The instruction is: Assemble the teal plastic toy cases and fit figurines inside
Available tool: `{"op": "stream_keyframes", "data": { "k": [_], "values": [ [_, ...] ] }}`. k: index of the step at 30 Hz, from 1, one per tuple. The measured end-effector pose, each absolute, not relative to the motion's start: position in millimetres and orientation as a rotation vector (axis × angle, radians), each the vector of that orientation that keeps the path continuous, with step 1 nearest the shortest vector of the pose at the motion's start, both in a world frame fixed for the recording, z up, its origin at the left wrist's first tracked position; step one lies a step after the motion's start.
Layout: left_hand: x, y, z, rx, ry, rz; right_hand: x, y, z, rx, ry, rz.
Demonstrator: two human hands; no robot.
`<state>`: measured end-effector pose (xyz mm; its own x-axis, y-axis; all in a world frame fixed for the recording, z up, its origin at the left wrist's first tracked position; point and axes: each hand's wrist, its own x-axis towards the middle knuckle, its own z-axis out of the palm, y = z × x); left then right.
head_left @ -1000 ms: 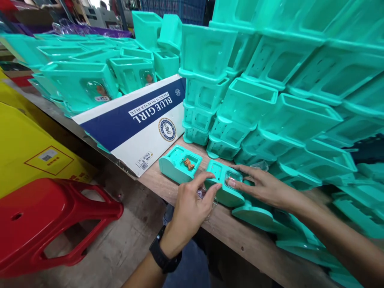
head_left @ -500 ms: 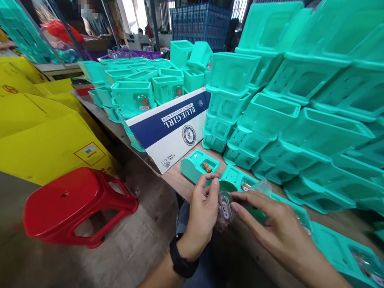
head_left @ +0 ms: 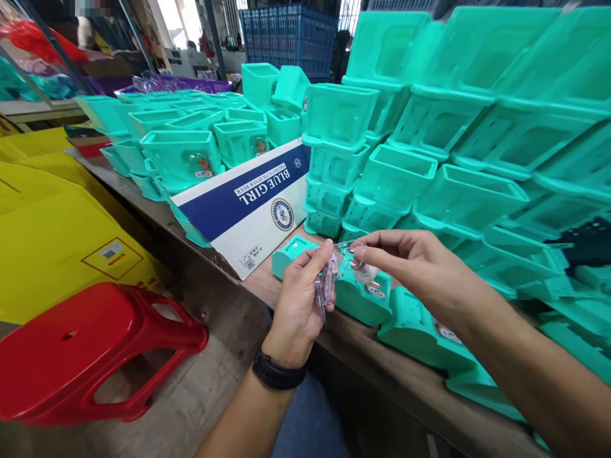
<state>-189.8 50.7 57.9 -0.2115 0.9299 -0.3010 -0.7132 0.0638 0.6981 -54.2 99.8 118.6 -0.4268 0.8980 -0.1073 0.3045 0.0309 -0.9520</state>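
Observation:
A small stack of clear plastic covers (head_left: 327, 280) is gripped between the thumb and fingers of my left hand (head_left: 296, 299), which wears a black wristband. My right hand (head_left: 415, 267) pinches a single clear domed cover (head_left: 345, 252) by its edge, just right of the stack. Under and beyond my hands, a row of teal plastic boxes lies along the table edge. One teal box (head_left: 289, 253) is partly hidden behind my left hand. Another teal box (head_left: 365, 306), below my right hand, has a clear window with a label.
A white and blue carton panel (head_left: 260, 213) stands on the table (head_left: 262, 286). Stacked teal bins (head_left: 341, 114) rise behind and to the right; more teal bins (head_left: 179, 152) stand left. A red stool (head_left: 95, 343) and yellow sacks (head_left: 57, 222) are at the left.
My right hand has moved up and now holds one clear cover apart from the stack in my left hand. The view has shifted to the right.

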Motion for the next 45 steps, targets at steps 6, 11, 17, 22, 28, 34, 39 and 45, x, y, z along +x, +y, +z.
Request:
{"op": "stream_keyframes", "data": {
  "k": [6,11,17,22,28,34,39,45],
  "values": [
    [-192.6,49.3,48.4,0.304,0.959,1.612,-52.4,101.6,106.0,-1.185,-1.650,1.506],
    [-195.6,46.2,32.6,0.348,1.004,1.662,-45.0,109.6,92.4,-1.278,-1.485,1.550],
    [-199.4,44.0,19.3,0.646,0.929,1.537,-36.0,119.9,80.1,-1.181,-1.539,1.537],
    [-195.6,43.2,16.9,0.899,1.148,1.632,-38.7,122.2,79.9,-1.189,-1.773,1.387],
    [-187.7,33.8,12.7,1.640,1.648,1.747,-44.4,118.7,70.2,-1.354,-2.041,1.009],
    [-187.7,29.8,3.1,1.890,1.807,1.719,-50.3,118.4,61.5,-1.262,-1.975,1.175],
    [-191.8,26.0,3.2,1.793,1.803,1.568,-51.0,120.7,59.7,-1.161,-2.007,1.196],
    [-213.2,26.6,5.4,1.503,1.860,1.758,-45.7,134.9,58.0,-1.224,-2.011,1.120]
  ]
}}
